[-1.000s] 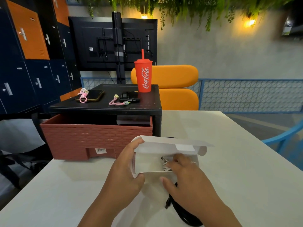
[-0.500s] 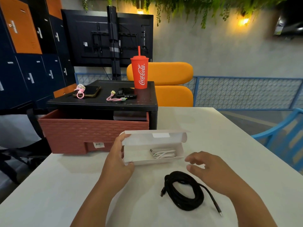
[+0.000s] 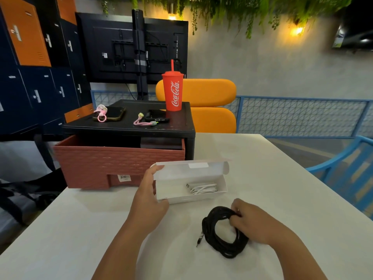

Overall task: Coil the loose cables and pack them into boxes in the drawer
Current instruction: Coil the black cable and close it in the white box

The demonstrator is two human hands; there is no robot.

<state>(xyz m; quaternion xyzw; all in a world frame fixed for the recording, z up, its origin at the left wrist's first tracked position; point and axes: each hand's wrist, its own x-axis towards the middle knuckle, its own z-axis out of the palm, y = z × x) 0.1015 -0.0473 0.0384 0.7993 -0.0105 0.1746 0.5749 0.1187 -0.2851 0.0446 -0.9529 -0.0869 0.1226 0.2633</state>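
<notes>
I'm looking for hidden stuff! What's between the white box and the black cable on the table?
Nothing is hiding there. Only a bare strip of white table lies between the white box and the black cable, as the head view shows.

A grey wall (image 3: 282,67) runs behind; green plants (image 3: 242,9) hang along its top, with warm lamps (image 3: 296,30) glowing among them; navy and orange lockers (image 3: 30,67) fill the left; a dark screen (image 3: 113,49) on a black post shows its back; an orange chair (image 3: 210,106) stands beyond the white table (image 3: 262,178); a blue mesh rail (image 3: 302,118) runs behind; a blue chair (image 3: 343,168) sits at right.
</notes>
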